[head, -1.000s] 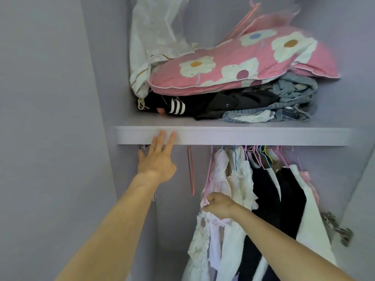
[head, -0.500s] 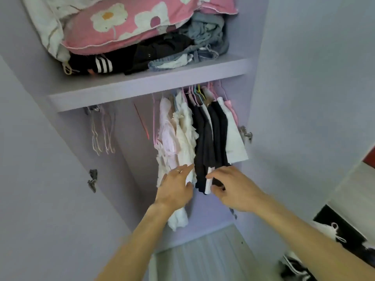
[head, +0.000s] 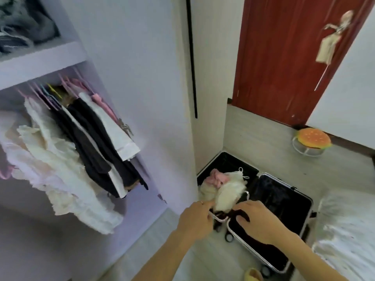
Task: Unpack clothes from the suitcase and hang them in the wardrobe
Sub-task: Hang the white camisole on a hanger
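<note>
One black hard-shell suitcase with a silver rim (head: 272, 196) is seen lying open on the pale floor, its two halves spread flat, just beside the lilac wardrobe (head: 132, 57). In the half nearer the wardrobe, one fluffy white garment (head: 229, 191) is heaped, with one crumpled pink garment (head: 218, 177) touching it on the far side. Two bare hands are held over the suitcase's near edge. The left hand (head: 194, 220) is placed at the white garment's lower left edge, and the right hand (head: 257, 222) at its lower right, above dark fabric. The fingers of both are bent, but whether anything is gripped cannot be told through the blur. In the wardrobe, pale frilled clothes (head: 50, 155) and black clothes (head: 91, 134) are hung side by side; their number cannot be counted.
</note>
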Demonstrator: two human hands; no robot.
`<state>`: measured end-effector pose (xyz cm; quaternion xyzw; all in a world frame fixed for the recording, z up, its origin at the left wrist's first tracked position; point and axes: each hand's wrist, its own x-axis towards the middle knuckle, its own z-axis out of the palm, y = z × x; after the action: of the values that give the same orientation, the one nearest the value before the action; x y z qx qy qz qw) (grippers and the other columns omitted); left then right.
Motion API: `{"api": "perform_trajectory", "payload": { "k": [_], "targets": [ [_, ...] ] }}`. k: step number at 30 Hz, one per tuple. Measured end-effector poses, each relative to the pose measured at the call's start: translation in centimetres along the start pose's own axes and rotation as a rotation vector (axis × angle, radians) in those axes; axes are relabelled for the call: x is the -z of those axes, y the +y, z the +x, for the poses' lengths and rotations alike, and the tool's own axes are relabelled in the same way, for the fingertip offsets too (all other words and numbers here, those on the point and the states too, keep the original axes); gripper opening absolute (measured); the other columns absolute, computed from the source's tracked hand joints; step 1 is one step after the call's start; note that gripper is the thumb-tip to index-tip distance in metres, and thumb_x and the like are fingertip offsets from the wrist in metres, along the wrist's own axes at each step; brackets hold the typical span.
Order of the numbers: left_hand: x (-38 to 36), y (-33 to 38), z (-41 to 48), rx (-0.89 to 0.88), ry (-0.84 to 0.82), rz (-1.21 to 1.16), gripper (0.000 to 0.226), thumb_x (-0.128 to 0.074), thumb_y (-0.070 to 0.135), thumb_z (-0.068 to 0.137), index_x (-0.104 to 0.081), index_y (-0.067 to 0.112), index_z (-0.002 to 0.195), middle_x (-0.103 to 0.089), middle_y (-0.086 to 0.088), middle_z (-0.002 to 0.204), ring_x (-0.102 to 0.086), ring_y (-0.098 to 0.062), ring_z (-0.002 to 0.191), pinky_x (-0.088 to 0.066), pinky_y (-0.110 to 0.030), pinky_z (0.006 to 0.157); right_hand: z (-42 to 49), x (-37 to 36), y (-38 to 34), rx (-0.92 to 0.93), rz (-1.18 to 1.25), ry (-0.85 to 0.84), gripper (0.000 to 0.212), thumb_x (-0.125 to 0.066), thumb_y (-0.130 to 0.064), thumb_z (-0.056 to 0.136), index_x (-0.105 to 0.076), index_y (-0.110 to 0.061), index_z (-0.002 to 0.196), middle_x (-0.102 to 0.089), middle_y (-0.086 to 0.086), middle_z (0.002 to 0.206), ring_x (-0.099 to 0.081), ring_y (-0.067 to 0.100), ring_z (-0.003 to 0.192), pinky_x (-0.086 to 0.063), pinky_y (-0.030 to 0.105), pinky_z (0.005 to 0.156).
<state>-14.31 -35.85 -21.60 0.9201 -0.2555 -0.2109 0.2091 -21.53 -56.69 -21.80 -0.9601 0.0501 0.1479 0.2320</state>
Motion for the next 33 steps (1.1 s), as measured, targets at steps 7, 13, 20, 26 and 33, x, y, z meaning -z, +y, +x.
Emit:
{"api": "perform_trajectory", "payload": {
  "k": [7, 13, 20, 26, 33],
  "targets": [
    [-5.2, 10.0, 13.7, -0.027, -0.119, 0.065, 0.047, -0.044, 0.023, 0.098, -0.044, 0.029, 0.145, -0.051, -0.002, 0.140, -0.053, -0.025, 0.119, -0.049, -0.037, 0.093, 3.7, 6.7, 14.3, -0.143, 0.021, -0.001, 0.042, -0.045, -0.039, 0.101, -0.045, -0.032, 0.142, -0.046, -0.008, 0.145, -0.034, 0.022, 0.137, -0.043, 0.036, 0.105],
    [-7.2, 13.3, 23.0, 0.029, -0.170, 0.164, 0.049, -0.044, 0.023, 0.098, -0.043, 0.029, 0.146, -0.050, -0.002, 0.142, -0.053, -0.025, 0.120, -0.047, -0.039, 0.096, 9.8, 10.5, 22.4, -0.192, 0.048, 0.029, 0.041, -0.044, -0.035, 0.100, -0.046, -0.028, 0.141, -0.050, -0.003, 0.140, -0.041, 0.025, 0.129, -0.049, 0.041, 0.096],
    [-14.7, 9.4, 32.9, 0.124, -0.223, 0.185, 0.047, -0.044, 0.027, 0.097, -0.043, 0.030, 0.145, -0.053, 0.000, 0.138, -0.053, -0.023, 0.120, -0.046, -0.035, 0.093, 17.9, 6.6, 30.5, -0.245, 0.101, 0.046, 0.041, -0.045, -0.034, 0.100, -0.047, -0.028, 0.140, -0.051, -0.004, 0.138, -0.041, 0.024, 0.129, -0.050, 0.041, 0.094],
    [-25.9, 1.5, 41.7, 0.203, -0.256, 0.175, 0.054, -0.048, 0.039, 0.097, -0.036, 0.029, 0.148, -0.045, 0.002, 0.146, -0.049, -0.021, 0.127, -0.045, -0.035, 0.099, 26.0, -4.3, 37.0, -0.297, 0.098, 0.000, 0.047, -0.041, -0.039, 0.101, -0.037, -0.031, 0.148, -0.040, -0.010, 0.148, -0.032, 0.018, 0.138, -0.044, 0.035, 0.103],
    [-39.9, -11.0, 54.7, 0.263, -0.313, 0.281, 0.077, -0.050, 0.053, 0.095, -0.015, 0.022, 0.156, -0.016, -0.009, 0.163, -0.028, -0.030, 0.144, -0.031, -0.044, 0.114, 38.6, -23.1, 44.7, -0.294, 0.014, -0.107, 0.055, -0.039, -0.038, 0.101, -0.027, -0.026, 0.153, -0.022, 0.001, 0.161, -0.016, 0.024, 0.148, -0.036, 0.039, 0.112]
  ]
}}
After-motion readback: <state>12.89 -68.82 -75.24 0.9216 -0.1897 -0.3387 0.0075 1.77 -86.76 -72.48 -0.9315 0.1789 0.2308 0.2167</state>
